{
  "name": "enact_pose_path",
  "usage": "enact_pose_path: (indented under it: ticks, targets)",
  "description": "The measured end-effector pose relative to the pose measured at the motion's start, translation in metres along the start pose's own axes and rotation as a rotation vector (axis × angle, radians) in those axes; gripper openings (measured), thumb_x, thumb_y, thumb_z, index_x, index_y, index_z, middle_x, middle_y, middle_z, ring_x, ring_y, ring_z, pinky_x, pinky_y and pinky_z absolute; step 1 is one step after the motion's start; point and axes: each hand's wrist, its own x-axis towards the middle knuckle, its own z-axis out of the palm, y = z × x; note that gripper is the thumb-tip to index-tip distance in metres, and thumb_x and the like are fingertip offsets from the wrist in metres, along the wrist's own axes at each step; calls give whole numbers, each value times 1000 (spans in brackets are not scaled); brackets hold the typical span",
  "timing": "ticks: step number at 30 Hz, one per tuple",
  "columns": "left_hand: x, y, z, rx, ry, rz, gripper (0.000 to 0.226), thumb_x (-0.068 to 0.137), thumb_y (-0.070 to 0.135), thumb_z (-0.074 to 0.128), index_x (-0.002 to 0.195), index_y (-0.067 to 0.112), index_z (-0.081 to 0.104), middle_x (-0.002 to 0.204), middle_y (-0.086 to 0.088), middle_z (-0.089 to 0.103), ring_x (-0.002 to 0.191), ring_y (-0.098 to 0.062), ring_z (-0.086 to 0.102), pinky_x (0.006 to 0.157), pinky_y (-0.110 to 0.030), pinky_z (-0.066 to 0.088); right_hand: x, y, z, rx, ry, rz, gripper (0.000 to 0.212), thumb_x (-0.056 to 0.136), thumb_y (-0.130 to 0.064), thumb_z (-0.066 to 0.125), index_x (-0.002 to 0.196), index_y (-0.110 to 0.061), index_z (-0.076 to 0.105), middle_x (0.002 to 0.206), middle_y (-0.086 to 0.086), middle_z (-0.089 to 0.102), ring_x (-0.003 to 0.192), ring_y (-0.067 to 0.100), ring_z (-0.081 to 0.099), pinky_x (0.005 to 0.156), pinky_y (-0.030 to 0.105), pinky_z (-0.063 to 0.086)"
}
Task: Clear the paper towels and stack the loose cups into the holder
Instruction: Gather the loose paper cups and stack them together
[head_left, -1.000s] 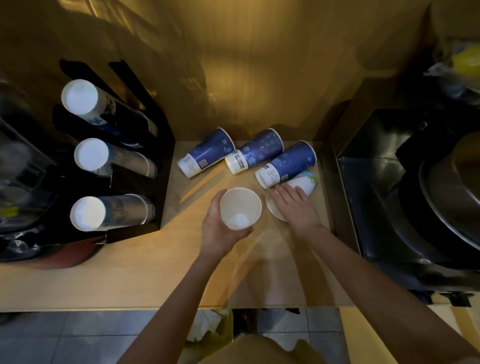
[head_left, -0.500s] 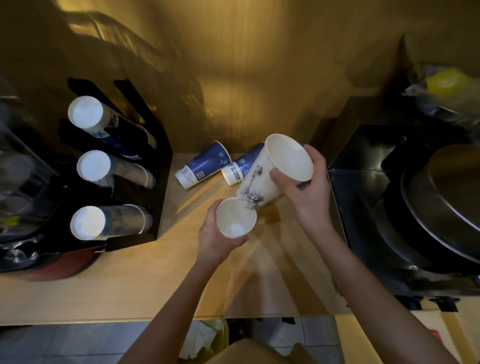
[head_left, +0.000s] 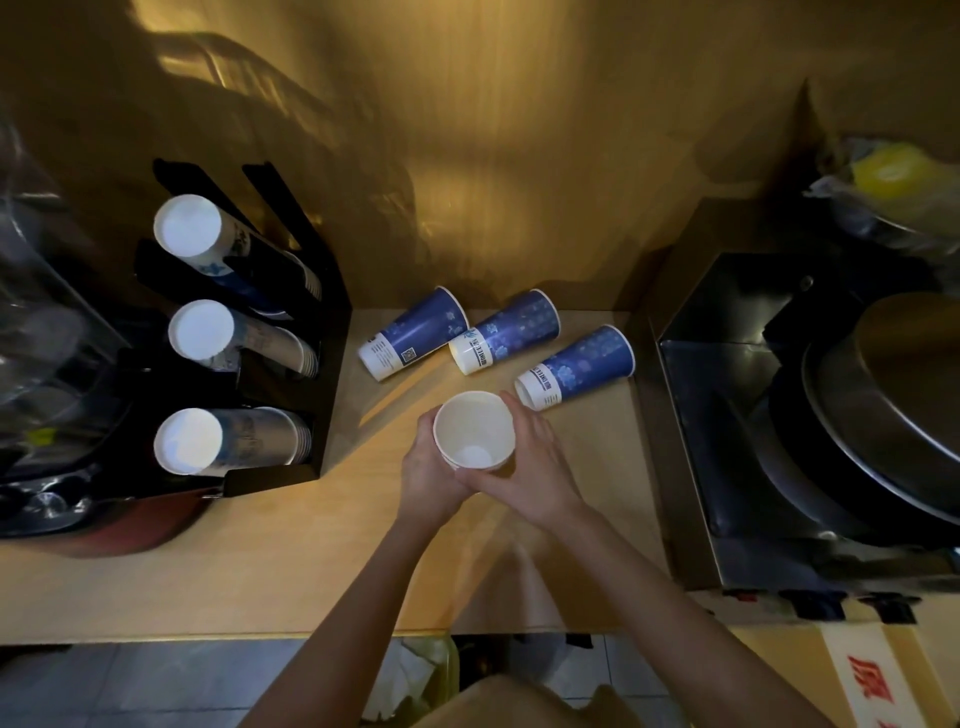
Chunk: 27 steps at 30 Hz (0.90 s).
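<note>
Both hands hold a white paper cup stack upright above the wooden counter. My left hand wraps its left side and my right hand its right side. Three blue paper cups lie on their sides behind it: one on the left, one in the middle, one on the right. The black cup holder stands at the left with three rows of stacked cups, bottoms facing me. No paper towels lie on the counter.
A dark metal box with a large round lid fills the right side. A wooden wall rises behind the counter. Below the counter edge a bin with crumpled white paper shows. A cardboard box sits at lower right.
My right hand lifted a white cup from beside the blue cups, brought it over the cup in my left hand and nested it inside. Both hands now grip the stack.
</note>
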Motion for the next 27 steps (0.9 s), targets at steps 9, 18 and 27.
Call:
enact_pose_path:
  ticks: [9, 18, 27]
  targets:
    - [11, 38, 23, 98, -131, 258, 94, 52, 40, 85, 131, 24, 35, 135, 0, 48, 121, -18, 43, 97, -28, 33, -4, 19, -41, 162, 112, 74, 90, 60, -47, 79, 134, -28, 32, 134, -2, 48, 120, 12, 46, 98, 33, 44]
    - [13, 81, 89, 92, -314, 384, 92, 55, 32, 84, 131, 20, 34, 136, -4, 48, 123, -18, 46, 102, -34, 42, -23, 67, -101, 105, 265, 224, 93, 61, -26, 83, 138, -17, 31, 133, 10, 44, 123, 23, 43, 93, 24, 32]
    - [21, 81, 113, 183, -308, 405, 85, 61, 36, 80, 132, 23, 34, 136, -2, 50, 121, -18, 49, 99, -32, 42, -23, 81, -109, 130, 239, 274, 89, 68, -32, 78, 139, -19, 26, 139, 6, 39, 121, 15, 40, 93, 24, 33]
